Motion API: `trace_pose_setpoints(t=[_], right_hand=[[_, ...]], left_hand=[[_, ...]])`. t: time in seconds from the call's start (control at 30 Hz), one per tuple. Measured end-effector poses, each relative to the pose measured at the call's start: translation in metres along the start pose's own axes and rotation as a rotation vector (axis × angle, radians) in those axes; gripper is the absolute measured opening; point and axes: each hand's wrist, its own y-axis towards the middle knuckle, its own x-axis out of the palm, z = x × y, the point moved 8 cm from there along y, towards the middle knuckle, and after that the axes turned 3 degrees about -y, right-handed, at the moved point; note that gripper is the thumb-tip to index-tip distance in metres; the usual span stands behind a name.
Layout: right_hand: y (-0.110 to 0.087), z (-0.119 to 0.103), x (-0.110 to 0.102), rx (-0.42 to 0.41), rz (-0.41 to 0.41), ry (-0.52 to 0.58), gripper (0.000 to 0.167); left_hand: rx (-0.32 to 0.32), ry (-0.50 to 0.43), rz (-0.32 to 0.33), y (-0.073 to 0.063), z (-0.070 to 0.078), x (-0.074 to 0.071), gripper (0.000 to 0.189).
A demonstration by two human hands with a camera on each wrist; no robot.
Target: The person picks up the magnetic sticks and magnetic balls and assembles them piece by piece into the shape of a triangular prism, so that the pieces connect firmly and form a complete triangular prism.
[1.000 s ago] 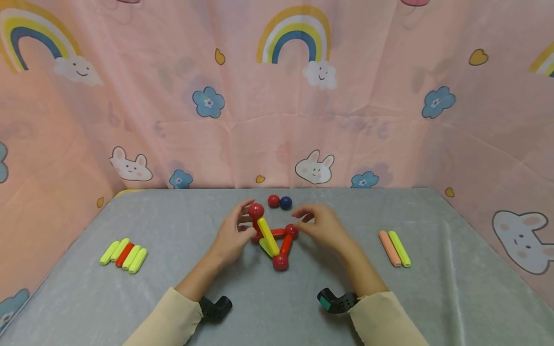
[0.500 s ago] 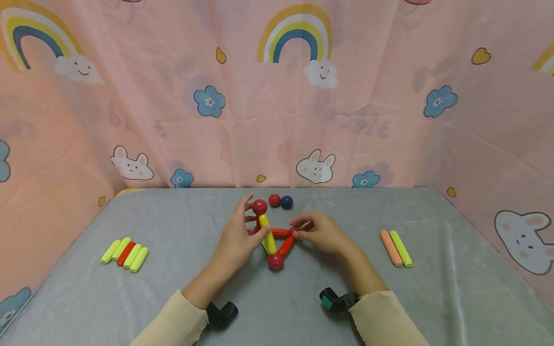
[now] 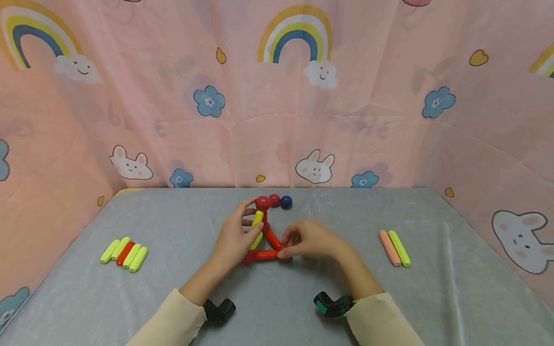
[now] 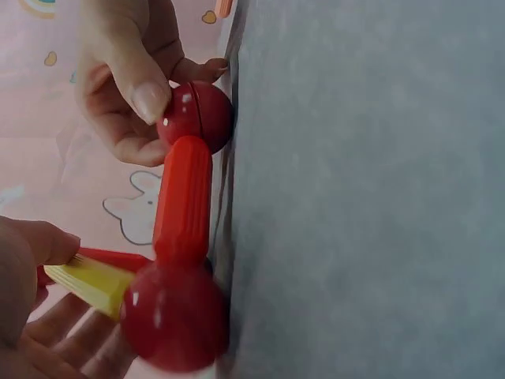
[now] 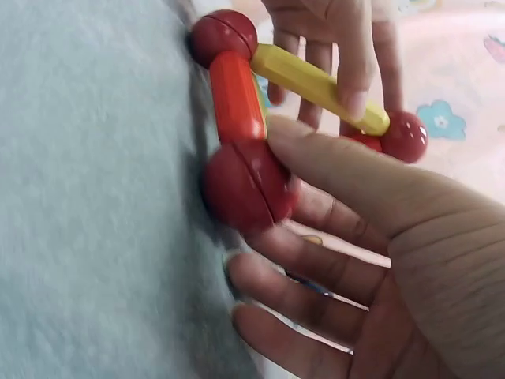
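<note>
Loose pieces I can see around the grey table [image 3: 173,288]

Taking the table as my landmark: at its far edge, near the middle, I see 2 loose balls touching, a red ball [image 3: 274,200] and a blue ball [image 3: 285,202]. On its left side lies a row of 5 sticks [image 3: 124,253], 4 yellow-green with 1 red among them. On its right side, an orange stick [image 3: 389,247] and a yellow-green stick [image 3: 399,248] lie side by side. Behind the table hangs a pink curtain [image 3: 368,105] printed with rainbows, bunnies and flowers.
</note>
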Motion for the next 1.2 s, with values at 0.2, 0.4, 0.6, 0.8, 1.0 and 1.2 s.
trace_pose_setpoints(t=[0.2,0.4,0.6,0.8,1.0,1.2], right_hand=[[0.000,-0.008,0.004,-0.048,-0.035,0.037,0.025],[-0.011,0.011,-0.015,0.011,0.075,0.038,0.030],[-0.042,0.040,-0.045,0.106,0.268,-0.056,0.031],[-0.093,0.071,-0.076,0.317,0.455,-0.195,0.039],[-0.120,0.097,-0.091,0.463,0.459,-0.349,0.047],[-0.126,0.109,-0.091,0.541,0.466,-0.433,0.046]], left_hand=[[-0.017,-0.021,-0.032,0.003,-0.007,-0.001,0.063],[-0.026,0.001,-0.157,0.006,-0.013,-0.003,0.063],[-0.001,0.042,-0.343,0.007,-0.017,-0.013,0.068],[0.136,0.084,-0.397,0.003,-0.013,-0.018,0.079],[0.179,0.070,-0.399,0.000,-0.013,-0.020,0.084],[0.204,0.013,-0.380,-0.001,-0.021,-0.018,0.084]])
